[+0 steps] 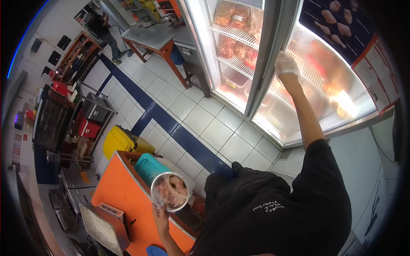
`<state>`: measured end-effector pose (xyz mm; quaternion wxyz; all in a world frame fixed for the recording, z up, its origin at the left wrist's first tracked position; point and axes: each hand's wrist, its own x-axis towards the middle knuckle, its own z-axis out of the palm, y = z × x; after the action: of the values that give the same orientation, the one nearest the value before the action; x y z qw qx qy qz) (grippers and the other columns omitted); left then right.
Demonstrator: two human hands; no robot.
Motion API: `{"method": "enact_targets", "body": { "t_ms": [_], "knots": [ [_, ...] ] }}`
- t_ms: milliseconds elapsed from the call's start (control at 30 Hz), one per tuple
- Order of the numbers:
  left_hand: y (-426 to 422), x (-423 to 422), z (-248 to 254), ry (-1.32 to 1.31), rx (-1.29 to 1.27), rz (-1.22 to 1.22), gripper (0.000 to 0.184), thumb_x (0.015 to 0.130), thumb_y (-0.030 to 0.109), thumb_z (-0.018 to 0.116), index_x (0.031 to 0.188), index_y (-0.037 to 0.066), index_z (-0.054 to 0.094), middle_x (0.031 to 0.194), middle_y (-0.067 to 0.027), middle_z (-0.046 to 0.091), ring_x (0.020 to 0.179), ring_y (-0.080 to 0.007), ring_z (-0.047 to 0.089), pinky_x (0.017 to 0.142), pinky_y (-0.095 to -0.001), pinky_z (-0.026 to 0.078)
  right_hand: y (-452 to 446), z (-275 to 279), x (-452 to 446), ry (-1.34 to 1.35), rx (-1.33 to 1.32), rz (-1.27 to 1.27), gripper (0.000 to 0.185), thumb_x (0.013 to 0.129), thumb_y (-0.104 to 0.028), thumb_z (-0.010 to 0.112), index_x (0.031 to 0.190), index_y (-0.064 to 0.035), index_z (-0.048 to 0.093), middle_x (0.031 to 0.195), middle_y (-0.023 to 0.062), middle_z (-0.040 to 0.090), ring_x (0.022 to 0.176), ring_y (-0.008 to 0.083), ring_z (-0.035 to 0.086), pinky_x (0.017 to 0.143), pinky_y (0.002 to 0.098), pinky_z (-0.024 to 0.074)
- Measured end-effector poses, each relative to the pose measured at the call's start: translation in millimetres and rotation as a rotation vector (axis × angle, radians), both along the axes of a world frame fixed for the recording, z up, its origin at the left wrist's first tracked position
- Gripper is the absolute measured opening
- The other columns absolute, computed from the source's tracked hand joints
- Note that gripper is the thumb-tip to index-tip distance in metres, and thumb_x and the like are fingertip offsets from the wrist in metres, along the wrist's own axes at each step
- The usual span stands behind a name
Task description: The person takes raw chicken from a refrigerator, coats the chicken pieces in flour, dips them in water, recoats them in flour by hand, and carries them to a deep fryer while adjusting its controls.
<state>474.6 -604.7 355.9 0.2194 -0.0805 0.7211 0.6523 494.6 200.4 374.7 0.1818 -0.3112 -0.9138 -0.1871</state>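
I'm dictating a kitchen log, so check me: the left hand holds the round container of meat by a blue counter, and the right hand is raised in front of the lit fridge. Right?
Not quite: the counter is orange, as the head view shows. The left hand does hold the round container by it, and the right hand is raised in front of the lit fridge.

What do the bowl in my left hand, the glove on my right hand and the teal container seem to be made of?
Bowl: probably shiny metal, from its bright silvery rim, though clear plastic is possible.
Glove: thin plastic film, most likely, judging by its crinkles and see-through look.
Teal container: likely moulded plastic, fairly smooth, from its even colour and rounded edges.
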Motion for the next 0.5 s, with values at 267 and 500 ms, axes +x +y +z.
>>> {"method": "enact_targets", "body": {
  "t_ms": [267, 500],
  "knots": [
    [106, -148, -56, 0.043, 0.058, -0.251, 0.022, 0.096, 0.008, 0.054, 0.118, 0.005, 0.053, 0.086, 0.0029, 0.057, 0.063, -0.0045, 0.050, 0.052, -0.0212, 0.036, -31, 1, -4, 0.434, -0.171, -0.008, 0.023, 0.099, -0.012, 0.051, 0.112, 0.0002, 0.065, 0.104, 0.0162, 0.072, 0.092, 0.0258, 0.072, 0.083, 0.0359, 0.0572],
    [165, -287, -56, 0.135, 0.119, -0.659, 0.017, 0.098, 0.002, 0.055, 0.115, 0.001, 0.052, 0.096, -0.0031, 0.062, 0.079, -0.0075, 0.055, 0.064, -0.0263, 0.045, -46, 5, -20, 1.044, -0.479, -0.089, 0.040, 0.107, -0.028, 0.043, 0.089, -0.0025, 0.068, 0.075, 0.0124, 0.070, 0.070, 0.0283, 0.069, 0.066, 0.0426, 0.0519]
  ]
}}
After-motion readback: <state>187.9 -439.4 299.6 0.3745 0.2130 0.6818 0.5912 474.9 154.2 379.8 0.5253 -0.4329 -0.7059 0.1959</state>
